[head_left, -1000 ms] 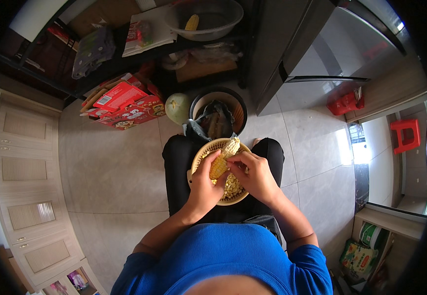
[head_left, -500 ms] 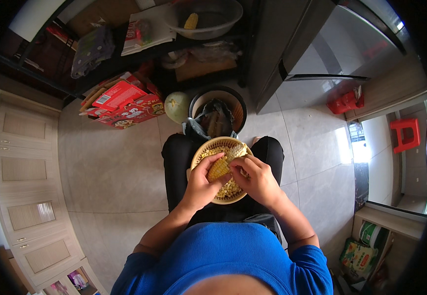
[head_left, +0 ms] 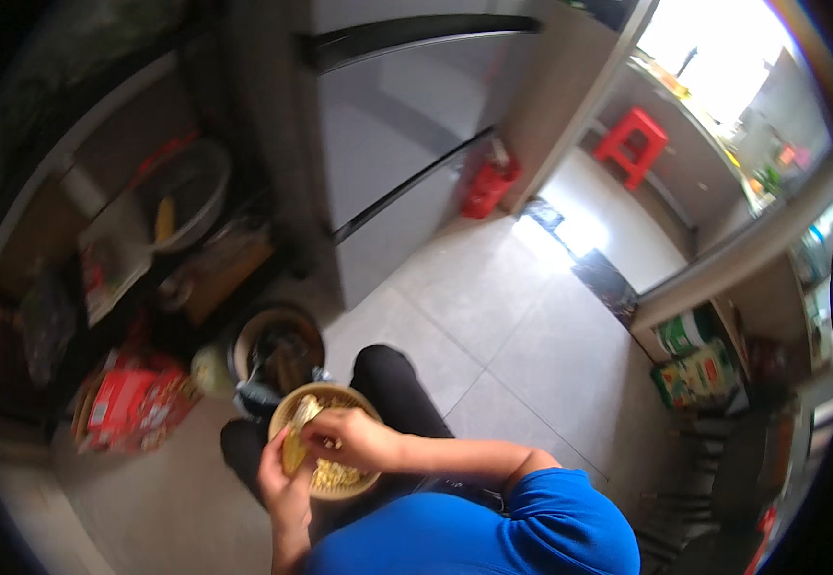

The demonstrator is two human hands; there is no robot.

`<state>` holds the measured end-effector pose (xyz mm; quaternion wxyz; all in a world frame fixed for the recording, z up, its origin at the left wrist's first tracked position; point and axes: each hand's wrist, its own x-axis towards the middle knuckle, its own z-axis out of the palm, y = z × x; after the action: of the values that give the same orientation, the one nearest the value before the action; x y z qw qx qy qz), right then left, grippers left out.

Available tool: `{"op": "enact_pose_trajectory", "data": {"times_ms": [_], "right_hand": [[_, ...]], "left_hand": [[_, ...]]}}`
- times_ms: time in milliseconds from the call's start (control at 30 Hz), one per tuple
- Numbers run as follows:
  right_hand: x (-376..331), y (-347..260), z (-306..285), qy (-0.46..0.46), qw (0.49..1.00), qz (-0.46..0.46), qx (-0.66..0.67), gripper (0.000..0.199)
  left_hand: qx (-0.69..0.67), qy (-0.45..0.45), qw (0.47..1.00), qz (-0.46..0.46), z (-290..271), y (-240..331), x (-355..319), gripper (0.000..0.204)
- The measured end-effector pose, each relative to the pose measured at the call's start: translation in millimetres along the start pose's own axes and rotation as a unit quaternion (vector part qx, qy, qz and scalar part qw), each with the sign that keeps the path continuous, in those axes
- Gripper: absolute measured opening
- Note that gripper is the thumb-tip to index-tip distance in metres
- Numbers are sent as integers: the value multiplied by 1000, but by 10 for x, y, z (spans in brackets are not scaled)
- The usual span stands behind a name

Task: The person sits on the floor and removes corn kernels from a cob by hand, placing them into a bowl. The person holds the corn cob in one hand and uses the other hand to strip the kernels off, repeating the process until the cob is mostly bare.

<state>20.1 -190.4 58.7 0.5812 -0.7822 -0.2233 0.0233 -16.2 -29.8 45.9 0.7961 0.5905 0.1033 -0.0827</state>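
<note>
Corn cob: the part-stripped cob (head_left: 294,453) is held aslant over the basket (head_left: 340,390), pale and bare-looking toward its far end, yellow nearer the person.
Left hand: the left hand (head_left: 287,484) grasps the cob from its left side, fingers wrapped along the yellow part.
Right hand: the right hand (head_left: 354,441) is bent over the cob with fingers curled against it; its fingertips are hidden, so I cannot tell whether they pinch a kernel.
Basket: sits on the person's lap between the knees, with loose kernels (head_left: 335,476) heaped inside.
Kernel picking: this looks like the step in hand, with yellow rows seemingly left on the cob.
Next pull: it calls for a firm left hold, right fingers set at the edge of the yellow rows, and the cob kept above the basket.
Shelf bowl: another cob (head_left: 164,220) lies in a clear bowl (head_left: 213,196).
Beyond the knees: a round bin (head_left: 315,335) stands near a pale green melon (head_left: 209,372).
</note>
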Motion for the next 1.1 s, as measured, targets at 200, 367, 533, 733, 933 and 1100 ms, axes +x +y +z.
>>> {"op": "enact_pose_trajectory", "data": {"times_ms": [200, 367, 533, 733, 933, 1100], "right_hand": [[-97, 41, 23, -4, 1000, 11, -6, 12], [-46, 116, 99, -17, 999, 49, -4, 13], [-65, 98, 95, 2, 1000, -4, -7, 12], [-67, 56, 43, -20, 999, -28, -3, 13], [-62, 98, 114, -11, 1000, 1, -9, 14], [-52, 54, 84, 10, 998, 43, 40, 15]], "left_hand": [[103, -11, 994, 15, -32, -140, -17, 49], [199, 4, 977, 72, -35, -195, -11, 47], [-20, -9, 997, -67, -156, -175, 30, 44], [-66, -12, 989, -129, -82, 48, -28, 45], [98, -8, 995, 4, -108, -104, -2, 48], [101, -17, 995, 22, -137, -96, 44, 49]]}}
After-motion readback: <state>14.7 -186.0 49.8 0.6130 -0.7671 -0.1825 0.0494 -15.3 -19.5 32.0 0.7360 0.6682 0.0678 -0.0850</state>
